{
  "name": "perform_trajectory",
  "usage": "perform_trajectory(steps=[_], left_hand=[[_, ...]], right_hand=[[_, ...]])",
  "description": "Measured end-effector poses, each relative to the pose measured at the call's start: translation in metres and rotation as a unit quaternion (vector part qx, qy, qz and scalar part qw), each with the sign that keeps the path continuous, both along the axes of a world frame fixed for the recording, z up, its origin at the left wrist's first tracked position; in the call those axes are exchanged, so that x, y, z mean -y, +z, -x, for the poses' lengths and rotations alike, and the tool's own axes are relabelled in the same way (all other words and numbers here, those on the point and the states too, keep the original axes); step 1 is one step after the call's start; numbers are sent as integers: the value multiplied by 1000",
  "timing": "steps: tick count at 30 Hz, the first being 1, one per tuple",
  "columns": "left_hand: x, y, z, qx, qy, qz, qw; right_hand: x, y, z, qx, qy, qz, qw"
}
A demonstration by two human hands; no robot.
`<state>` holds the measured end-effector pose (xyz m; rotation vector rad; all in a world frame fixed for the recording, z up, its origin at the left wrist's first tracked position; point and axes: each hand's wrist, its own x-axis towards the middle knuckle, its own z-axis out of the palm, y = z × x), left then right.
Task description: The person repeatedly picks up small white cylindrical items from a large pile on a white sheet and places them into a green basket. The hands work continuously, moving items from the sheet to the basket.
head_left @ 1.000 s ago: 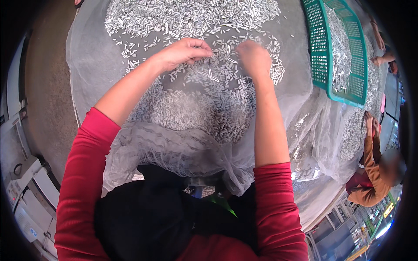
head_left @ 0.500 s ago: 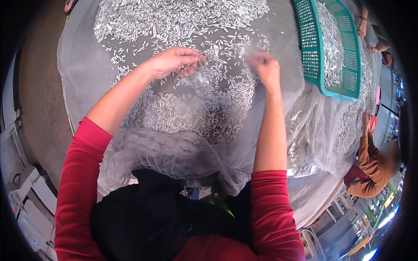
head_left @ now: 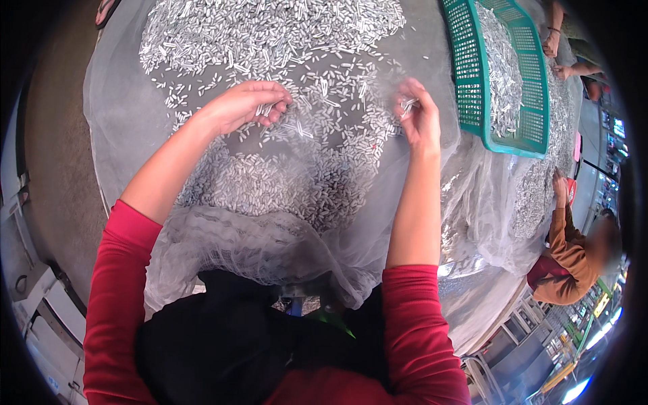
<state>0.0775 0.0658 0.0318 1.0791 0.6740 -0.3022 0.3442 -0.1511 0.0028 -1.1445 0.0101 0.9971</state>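
Small silvery rod-shaped pieces are spread over the work surface, in a large far heap [head_left: 263, 34] and a nearer heap [head_left: 256, 182]. Over the scattered pieces between them, my left hand [head_left: 246, 106] has its fingers curled round a few silvery pieces [head_left: 266, 109]. My right hand [head_left: 420, 116] is raised at the right edge of the spread, its thumb and fingers closed on several silvery pieces [head_left: 408, 104]. Some longer pieces [head_left: 298, 128] lie just right of my left hand. Their exact kind is too small to make out.
A green plastic basket [head_left: 466, 74] filled with similar pieces stands at the upper right. Sheer mesh cloth [head_left: 236, 236] lies bunched along the near edge. A person in a brown top [head_left: 567, 250] works at the right; another person's hands [head_left: 553, 50] show beyond the basket.
My left hand has shifted slightly left. My right hand, blurred before, is now clearer, turned more upright and a little farther from the left hand. The whole view has shifted slightly.
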Motion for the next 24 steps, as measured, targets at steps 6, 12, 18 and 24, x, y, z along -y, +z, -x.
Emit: perform_trajectory(steps=[6, 12, 18, 24], left_hand=[[3, 2, 3, -9, 6, -16, 1000], [1, 3, 11, -12, 25, -24, 999], [-3, 3, 18, -14, 36, -27, 999], [-3, 1, 21, -8, 41, -24, 999]], right_hand=[[-63, 6, -4, 430, 107, 596, 670], [-51, 10, -7, 150, 19, 313, 938], [-35, 4, -6, 102, 117, 97, 983], [-56, 1, -17, 227, 265, 225, 910]])
